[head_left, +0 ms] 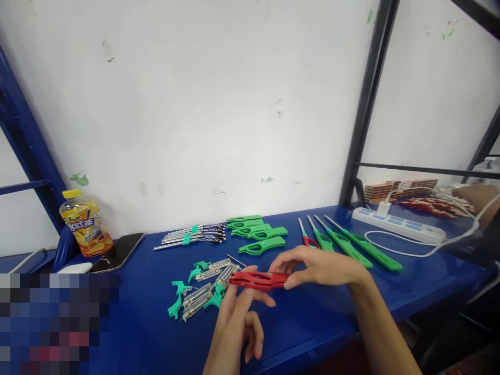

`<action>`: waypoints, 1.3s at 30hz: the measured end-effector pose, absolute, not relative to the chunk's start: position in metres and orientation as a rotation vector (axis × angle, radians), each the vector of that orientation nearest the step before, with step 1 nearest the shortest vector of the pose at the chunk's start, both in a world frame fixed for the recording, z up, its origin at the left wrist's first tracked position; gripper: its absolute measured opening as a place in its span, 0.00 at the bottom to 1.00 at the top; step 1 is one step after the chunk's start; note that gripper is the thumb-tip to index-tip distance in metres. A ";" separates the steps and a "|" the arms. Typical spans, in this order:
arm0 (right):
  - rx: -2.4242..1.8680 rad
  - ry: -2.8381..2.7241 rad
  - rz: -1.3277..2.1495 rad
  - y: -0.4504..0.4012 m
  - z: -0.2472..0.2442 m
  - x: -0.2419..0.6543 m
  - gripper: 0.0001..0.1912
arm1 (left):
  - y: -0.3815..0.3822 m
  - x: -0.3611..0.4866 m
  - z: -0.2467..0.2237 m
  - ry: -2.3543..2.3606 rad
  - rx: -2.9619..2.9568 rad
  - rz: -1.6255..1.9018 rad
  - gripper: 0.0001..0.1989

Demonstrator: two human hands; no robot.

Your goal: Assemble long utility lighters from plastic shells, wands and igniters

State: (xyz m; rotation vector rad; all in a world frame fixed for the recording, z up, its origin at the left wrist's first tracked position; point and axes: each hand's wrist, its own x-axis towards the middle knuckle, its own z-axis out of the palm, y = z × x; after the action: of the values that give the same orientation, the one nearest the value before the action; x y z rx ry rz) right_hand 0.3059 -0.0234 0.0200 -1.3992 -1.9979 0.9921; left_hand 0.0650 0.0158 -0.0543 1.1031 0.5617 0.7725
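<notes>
A red plastic lighter casing (pixel 258 279) is held level above the front of the blue table, its narrow edge and lengthwise seam facing me. My left hand (pixel 240 317) pinches its left end between thumb and fingers. At the right end, my right hand (pixel 318 266) grips the casing with thumb and fingertips. Just left of the casing lie several clear cylindrical parts (pixel 198 299) with metal ends, mixed with teal trigger pieces (pixel 180 287). Behind my hands rest several green lighter casings (pixel 262 246) and a row of thin metal tubes (pixel 175 241) with wires.
Long-necked lighters, several green (pixel 344 245) and one red (pixel 308 241), lie at right. Beyond them are a white power strip (pixel 398 225) and cables. A bottle (pixel 86 226) and phone (pixel 119 252) stand left on the blue table (pixel 148 333). Another person's blurred hand (pixel 482 200) shows far right.
</notes>
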 end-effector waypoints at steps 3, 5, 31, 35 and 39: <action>-1.392 -2.012 1.008 -0.021 0.016 0.309 0.16 | 0.016 0.063 -0.057 0.513 1.123 0.728 0.34; -1.391 -2.019 1.002 -0.019 0.015 0.310 0.16 | 0.017 0.062 -0.057 0.504 1.135 0.722 0.34; -1.421 -2.066 0.967 -0.017 0.012 0.317 0.19 | 0.020 0.067 -0.063 0.585 1.044 0.764 0.36; -1.407 -2.105 0.950 -0.017 0.012 0.317 0.20 | 0.021 0.066 -0.065 0.583 1.079 0.754 0.25; -1.394 -2.124 0.923 -0.016 0.012 0.317 0.22 | 0.023 0.066 -0.067 0.584 1.094 0.753 0.19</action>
State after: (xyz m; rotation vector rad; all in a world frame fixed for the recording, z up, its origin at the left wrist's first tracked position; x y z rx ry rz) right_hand 0.3166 -0.0158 0.0119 -1.3944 -2.1238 0.9231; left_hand 0.0663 0.0228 -0.0668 1.0941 0.5838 0.7530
